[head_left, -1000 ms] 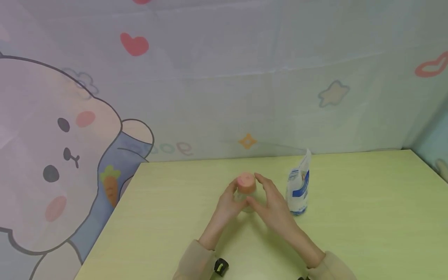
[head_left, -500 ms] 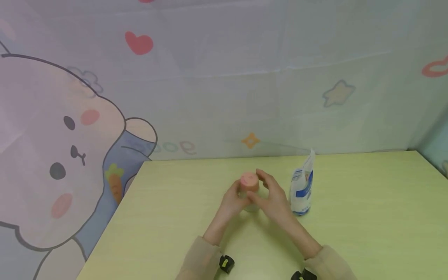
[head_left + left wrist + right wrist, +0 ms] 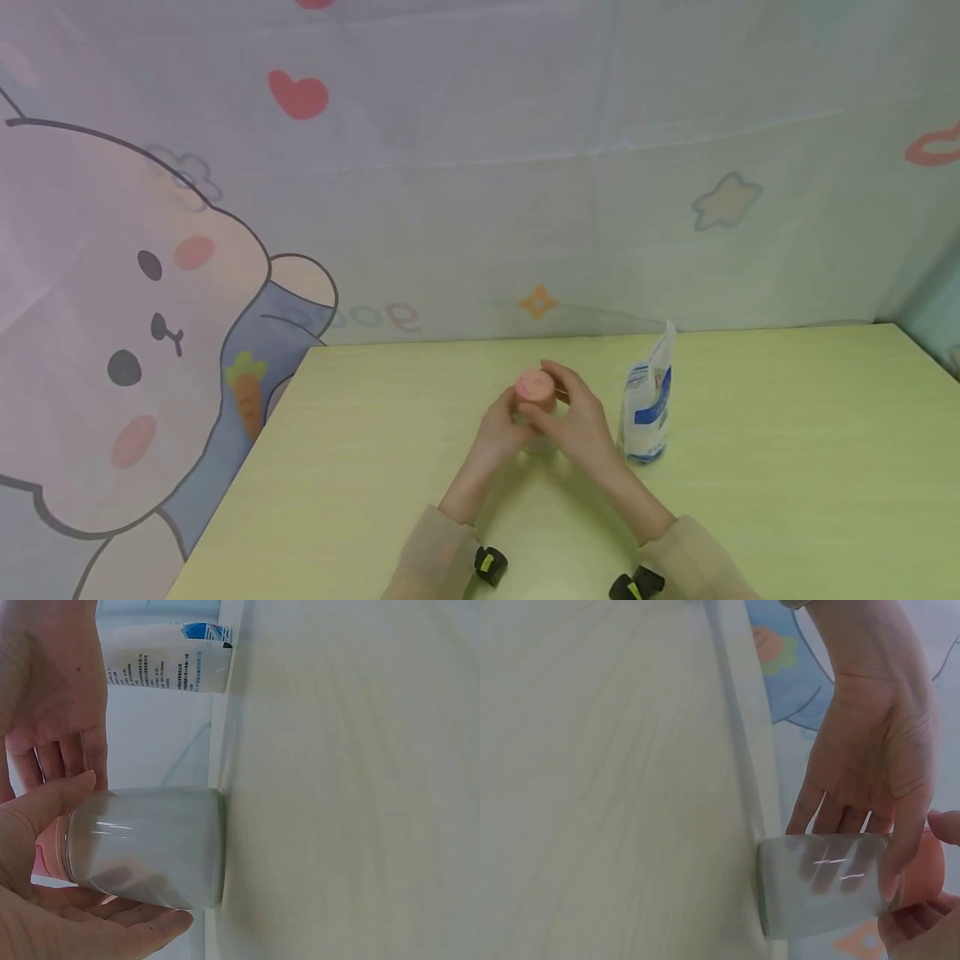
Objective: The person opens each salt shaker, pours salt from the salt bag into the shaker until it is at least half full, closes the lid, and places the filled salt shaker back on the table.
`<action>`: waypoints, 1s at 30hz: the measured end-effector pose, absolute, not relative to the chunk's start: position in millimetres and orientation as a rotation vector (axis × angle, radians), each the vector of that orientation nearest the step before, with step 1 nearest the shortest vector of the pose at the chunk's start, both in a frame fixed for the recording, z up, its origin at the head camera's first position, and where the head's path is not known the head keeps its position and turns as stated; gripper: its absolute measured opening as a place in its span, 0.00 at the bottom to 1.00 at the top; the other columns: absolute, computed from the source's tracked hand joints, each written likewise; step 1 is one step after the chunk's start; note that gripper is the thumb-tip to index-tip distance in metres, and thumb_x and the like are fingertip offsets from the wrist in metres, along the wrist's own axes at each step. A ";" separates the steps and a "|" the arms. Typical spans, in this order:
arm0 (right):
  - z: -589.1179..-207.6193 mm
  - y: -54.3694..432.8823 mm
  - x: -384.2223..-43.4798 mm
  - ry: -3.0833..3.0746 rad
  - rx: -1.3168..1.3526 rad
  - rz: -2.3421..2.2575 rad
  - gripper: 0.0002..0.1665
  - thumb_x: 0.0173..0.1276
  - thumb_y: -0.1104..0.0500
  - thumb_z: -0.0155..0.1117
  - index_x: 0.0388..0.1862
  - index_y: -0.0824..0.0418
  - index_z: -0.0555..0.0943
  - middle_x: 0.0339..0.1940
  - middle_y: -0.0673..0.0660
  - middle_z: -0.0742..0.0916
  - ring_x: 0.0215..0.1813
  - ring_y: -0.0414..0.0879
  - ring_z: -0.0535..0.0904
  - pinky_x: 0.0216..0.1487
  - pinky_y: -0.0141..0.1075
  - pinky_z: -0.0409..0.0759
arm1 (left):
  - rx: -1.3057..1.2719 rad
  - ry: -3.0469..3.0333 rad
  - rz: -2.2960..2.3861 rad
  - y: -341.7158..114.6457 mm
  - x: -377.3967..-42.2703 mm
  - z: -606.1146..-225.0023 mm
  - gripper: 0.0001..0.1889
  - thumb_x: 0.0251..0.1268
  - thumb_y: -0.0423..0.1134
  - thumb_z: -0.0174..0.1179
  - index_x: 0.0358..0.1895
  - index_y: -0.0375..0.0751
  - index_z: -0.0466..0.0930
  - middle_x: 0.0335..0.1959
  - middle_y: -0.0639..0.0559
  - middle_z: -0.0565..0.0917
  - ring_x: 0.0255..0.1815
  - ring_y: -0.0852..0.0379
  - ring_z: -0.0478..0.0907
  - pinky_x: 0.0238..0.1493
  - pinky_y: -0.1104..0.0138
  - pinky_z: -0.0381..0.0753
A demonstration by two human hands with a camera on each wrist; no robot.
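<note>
A clear glass jar (image 3: 150,847) with a pinkish-orange lid (image 3: 536,390) stands upright on the table, near its middle. My left hand (image 3: 497,435) grips the jar from the left, its thumb and fingers on either side of the glass just below the lid. From the right, my right hand (image 3: 581,421) holds the lid between thumb and fingers, with the thumb at the front and the index finger reaching behind. Through the glass (image 3: 825,885) in the right wrist view, the left fingers show behind the jar, and its inside looks see-through.
A white and blue plastic packet (image 3: 645,408) stands upright close to the right of my right hand. The pale yellow table (image 3: 360,450) ends at the back against a printed cloth (image 3: 465,217). Black straps (image 3: 491,567) sit by both sleeves.
My right hand has come in to the left, and its thumb and fingers have moved from around the lid onto it. My left hand stays on the jar. The view has shifted slightly.
</note>
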State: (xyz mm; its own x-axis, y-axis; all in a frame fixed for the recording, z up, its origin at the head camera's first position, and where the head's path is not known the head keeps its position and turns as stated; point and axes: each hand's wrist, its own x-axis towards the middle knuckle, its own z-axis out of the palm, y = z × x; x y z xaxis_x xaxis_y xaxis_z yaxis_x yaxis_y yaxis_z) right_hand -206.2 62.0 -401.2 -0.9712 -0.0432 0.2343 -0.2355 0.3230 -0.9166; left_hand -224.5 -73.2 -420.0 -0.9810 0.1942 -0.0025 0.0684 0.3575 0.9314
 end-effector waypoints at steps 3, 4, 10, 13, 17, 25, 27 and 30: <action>-402.0 60.2 -207.2 -2.400 0.238 1.743 0.40 0.60 0.56 0.71 0.69 0.63 0.66 0.68 0.64 0.74 0.67 0.61 0.71 0.66 0.55 0.72 | 0.263 2.476 1.724 -73.6 -224.6 -421.2 0.33 0.57 0.36 0.63 0.66 0.32 0.65 0.67 0.33 0.71 0.70 0.35 0.65 0.67 0.39 0.64; -402.2 59.6 -207.6 -2.400 0.230 1.752 0.40 0.60 0.56 0.71 0.68 0.63 0.67 0.68 0.64 0.74 0.67 0.61 0.71 0.66 0.55 0.71 | 0.267 2.478 1.723 -73.8 -224.4 -421.3 0.32 0.57 0.36 0.63 0.66 0.32 0.66 0.66 0.33 0.71 0.69 0.35 0.65 0.67 0.38 0.64; -402.3 56.9 -208.9 -2.400 0.181 1.765 0.39 0.58 0.56 0.72 0.67 0.62 0.69 0.66 0.63 0.76 0.66 0.60 0.72 0.66 0.55 0.72 | 0.253 2.476 1.715 -74.2 -222.8 -419.4 0.32 0.57 0.37 0.63 0.65 0.33 0.67 0.67 0.34 0.71 0.70 0.34 0.64 0.67 0.37 0.62; -402.2 56.6 -209.6 -2.399 0.162 1.756 0.37 0.59 0.56 0.72 0.66 0.61 0.70 0.65 0.62 0.77 0.66 0.59 0.73 0.66 0.54 0.73 | 0.237 2.491 1.708 -73.3 -223.1 -419.2 0.32 0.56 0.37 0.64 0.65 0.33 0.68 0.66 0.35 0.72 0.69 0.35 0.65 0.67 0.38 0.63; -402.0 57.0 -210.2 -2.402 0.158 1.735 0.35 0.60 0.56 0.71 0.65 0.61 0.71 0.64 0.61 0.79 0.64 0.58 0.75 0.64 0.54 0.74 | 0.210 2.488 1.721 -72.7 -223.8 -419.7 0.32 0.54 0.38 0.66 0.64 0.34 0.69 0.65 0.35 0.73 0.69 0.37 0.66 0.68 0.40 0.64; -402.1 59.6 -211.4 -2.394 0.192 1.745 0.33 0.59 0.56 0.71 0.63 0.61 0.73 0.62 0.62 0.80 0.64 0.58 0.75 0.64 0.55 0.74 | 0.204 2.499 1.713 -72.3 -224.8 -420.4 0.33 0.53 0.38 0.66 0.64 0.35 0.69 0.65 0.37 0.74 0.68 0.38 0.68 0.66 0.41 0.66; -403.5 60.6 -211.9 -2.394 0.203 1.764 0.33 0.59 0.55 0.71 0.63 0.60 0.73 0.62 0.62 0.80 0.65 0.58 0.75 0.64 0.55 0.74 | 0.209 2.494 1.718 -72.1 -224.9 -421.0 0.33 0.52 0.38 0.65 0.64 0.35 0.69 0.65 0.37 0.74 0.68 0.38 0.67 0.67 0.40 0.66; -405.9 62.0 -213.0 -2.396 0.214 1.787 0.34 0.60 0.54 0.71 0.64 0.59 0.73 0.62 0.61 0.80 0.65 0.57 0.74 0.65 0.54 0.74 | 0.221 2.485 1.735 -72.2 -225.2 -422.2 0.33 0.53 0.38 0.65 0.65 0.35 0.69 0.66 0.38 0.73 0.70 0.39 0.66 0.68 0.39 0.64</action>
